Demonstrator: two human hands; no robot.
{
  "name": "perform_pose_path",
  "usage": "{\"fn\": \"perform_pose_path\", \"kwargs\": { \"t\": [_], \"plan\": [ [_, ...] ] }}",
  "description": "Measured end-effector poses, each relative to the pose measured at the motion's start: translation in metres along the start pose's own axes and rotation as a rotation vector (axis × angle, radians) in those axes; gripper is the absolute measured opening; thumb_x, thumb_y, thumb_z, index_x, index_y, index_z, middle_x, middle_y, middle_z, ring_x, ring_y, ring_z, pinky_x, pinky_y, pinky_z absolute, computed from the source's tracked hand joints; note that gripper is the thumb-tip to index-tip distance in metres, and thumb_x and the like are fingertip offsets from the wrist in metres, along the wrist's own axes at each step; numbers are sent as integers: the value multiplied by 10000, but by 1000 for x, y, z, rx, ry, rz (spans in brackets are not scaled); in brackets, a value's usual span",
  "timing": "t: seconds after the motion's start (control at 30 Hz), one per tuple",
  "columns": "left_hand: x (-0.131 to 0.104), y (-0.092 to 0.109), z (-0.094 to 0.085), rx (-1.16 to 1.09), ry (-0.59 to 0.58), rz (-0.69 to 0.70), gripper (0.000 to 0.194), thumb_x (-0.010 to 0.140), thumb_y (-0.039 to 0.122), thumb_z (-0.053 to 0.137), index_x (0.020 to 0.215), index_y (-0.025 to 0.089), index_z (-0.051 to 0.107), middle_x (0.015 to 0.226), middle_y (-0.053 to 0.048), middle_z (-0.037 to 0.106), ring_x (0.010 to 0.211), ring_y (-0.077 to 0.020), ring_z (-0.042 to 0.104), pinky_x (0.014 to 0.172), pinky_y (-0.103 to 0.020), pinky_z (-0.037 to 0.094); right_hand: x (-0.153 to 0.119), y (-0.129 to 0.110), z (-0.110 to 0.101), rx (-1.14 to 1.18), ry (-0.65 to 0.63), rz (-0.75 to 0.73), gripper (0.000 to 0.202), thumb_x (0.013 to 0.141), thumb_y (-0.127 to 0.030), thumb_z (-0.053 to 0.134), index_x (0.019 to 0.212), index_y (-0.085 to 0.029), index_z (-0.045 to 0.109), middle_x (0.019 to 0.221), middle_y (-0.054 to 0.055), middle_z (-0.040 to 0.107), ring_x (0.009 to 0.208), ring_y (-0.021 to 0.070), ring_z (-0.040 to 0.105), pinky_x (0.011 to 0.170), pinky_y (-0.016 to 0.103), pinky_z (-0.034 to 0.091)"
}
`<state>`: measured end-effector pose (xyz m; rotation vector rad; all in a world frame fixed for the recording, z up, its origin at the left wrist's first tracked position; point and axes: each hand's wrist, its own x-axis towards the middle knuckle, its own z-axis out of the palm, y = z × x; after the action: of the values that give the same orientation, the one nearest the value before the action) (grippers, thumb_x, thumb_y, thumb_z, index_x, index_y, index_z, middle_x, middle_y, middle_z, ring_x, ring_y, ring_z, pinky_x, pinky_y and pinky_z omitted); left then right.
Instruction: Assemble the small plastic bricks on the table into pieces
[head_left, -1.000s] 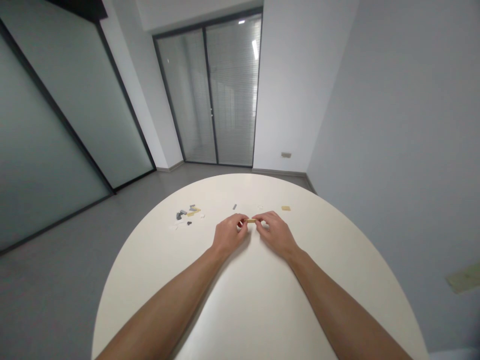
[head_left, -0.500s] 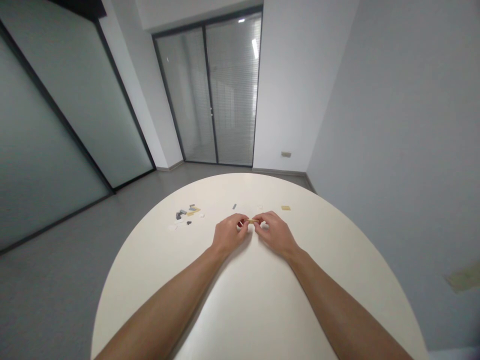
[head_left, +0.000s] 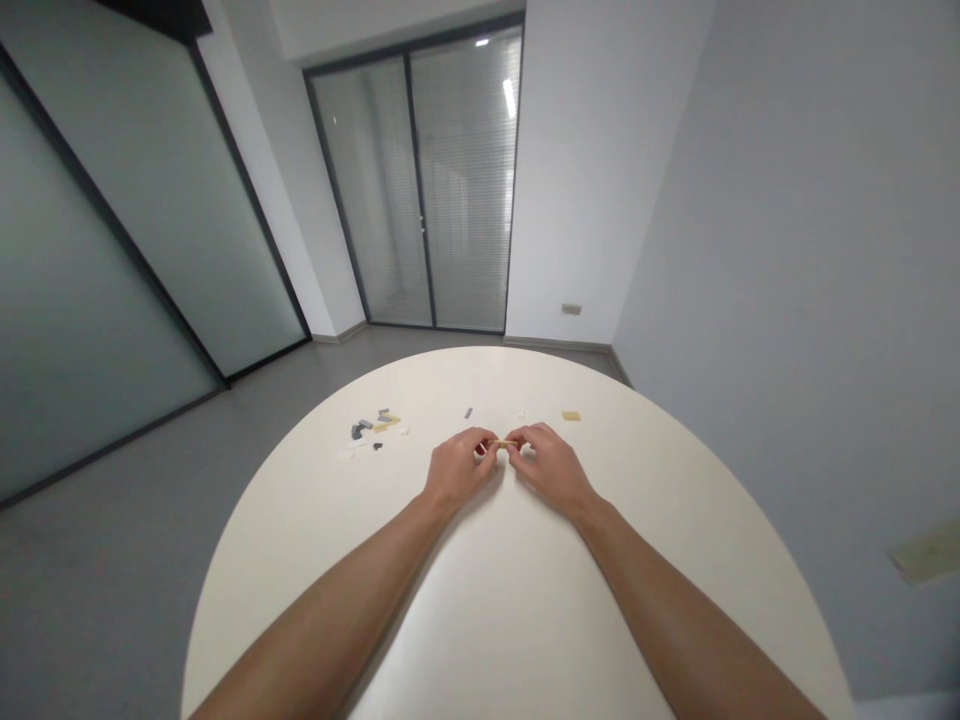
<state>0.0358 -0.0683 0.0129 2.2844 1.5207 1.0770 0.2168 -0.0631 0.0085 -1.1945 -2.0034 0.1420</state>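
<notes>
Above the round white table (head_left: 480,610), a small tan piece (head_left: 502,443) spans the gap between my hands. My left hand (head_left: 459,465) pinches its left end with thumb and fingertips. On the other side, my right hand (head_left: 551,468) pinches the right end. Something small and red shows under the curled fingers of my left hand; what it is cannot be made out. Beyond the hands lie a small grey piece (head_left: 468,412), a faint white piece (head_left: 520,412) and a flat yellow piece (head_left: 571,416).
Left of my hands is a loose pile with dark grey pieces (head_left: 357,431), yellow pieces (head_left: 386,424) and small white bits (head_left: 403,432). A small black piece (head_left: 377,446) lies near it. The table's curved far edge is close behind the pieces.
</notes>
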Motion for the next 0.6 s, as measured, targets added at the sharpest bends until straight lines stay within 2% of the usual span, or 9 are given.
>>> {"fn": "perform_pose_path", "kwargs": {
  "t": [0.3,0.6],
  "plan": [
    [0,-5,3,-12,21,9,199,926,273,530,1040,245,690,963,20,738,823,-125,657,709,-235,477,0,3,0,29,-4,19,152,914,-227,571,1018,-263,675,955,23,705,978,201,618,864,351,483],
    [-1,-3,2,0,17,-14,215,919,252,533,1068,251,689,980,12,743,779,-127,663,725,-242,491,0,5,1,18,28,1,159,931,-256,554,1027,-268,680,965,33,716,983,211,622,867,374,504]
  ]
}}
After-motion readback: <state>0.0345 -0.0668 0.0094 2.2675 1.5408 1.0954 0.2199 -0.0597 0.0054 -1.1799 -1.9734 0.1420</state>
